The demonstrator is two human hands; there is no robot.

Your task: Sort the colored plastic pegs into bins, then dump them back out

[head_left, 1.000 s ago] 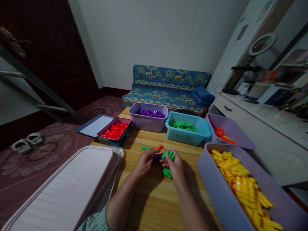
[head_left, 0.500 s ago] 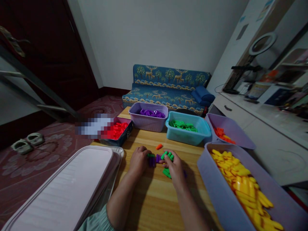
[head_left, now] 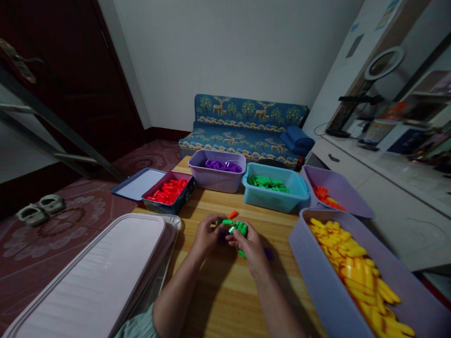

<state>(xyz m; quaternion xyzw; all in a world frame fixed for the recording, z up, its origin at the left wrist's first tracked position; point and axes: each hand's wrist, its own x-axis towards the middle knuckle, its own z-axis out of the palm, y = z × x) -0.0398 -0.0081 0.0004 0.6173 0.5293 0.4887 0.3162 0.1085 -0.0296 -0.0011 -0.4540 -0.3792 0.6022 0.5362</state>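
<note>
The left hand (head_left: 206, 237), half curled, pinches a small green plastic rod (head_left: 227, 222). The right hand (head_left: 249, 245), fingers bent, clasps bunched green plastic pieces (head_left: 241, 228), inward from the wooden table's (head_left: 225, 295) far edge.

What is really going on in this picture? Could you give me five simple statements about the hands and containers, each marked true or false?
1. The right hand holds several small green plastic pieces. True.
2. The left hand is inside the light-blue rectangular plastic bin. False: the left hand holds a single green plastic piece over the wooden table, apart from the bin.
3. The hinged lid of the dark-blue rectangular box is closed. False: the lid is open, showing red plastic pieces inside the box.
4. An orange plastic piece lies on the table just beyond the hands. True.
5. The long lavender plastic bin on the right holds yellow plastic pieces. True.
</note>
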